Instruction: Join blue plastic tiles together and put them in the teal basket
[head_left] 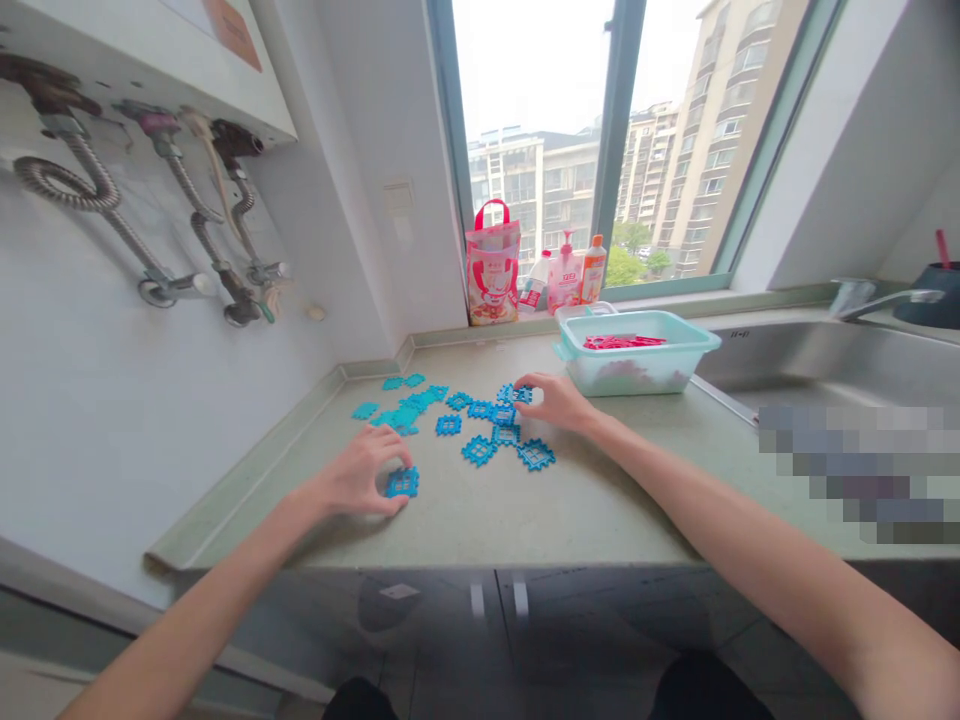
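My left hand (369,472) is at the near left of the countertop, its thumb and fingers curled around the edges of a blue interlocking plastic tile (403,483) with square holes and notched edges. Farther right, my right hand (555,400) pinches another blue notched tile (517,394) at the far side of a loose group. Several darker blue tiles (478,451) lie flat between and beyond the hands, some overlapping. A heap of lighter turquoise tiles (411,408) is just past my left fingers.
A pale green plastic box (637,370) holding red pieces (622,342) stands at the back right, beside a steel sink (825,360). A red-and-white bag (493,275) and several bottles (564,278) line the window. Metal hoses (97,190) hang on the left wall.
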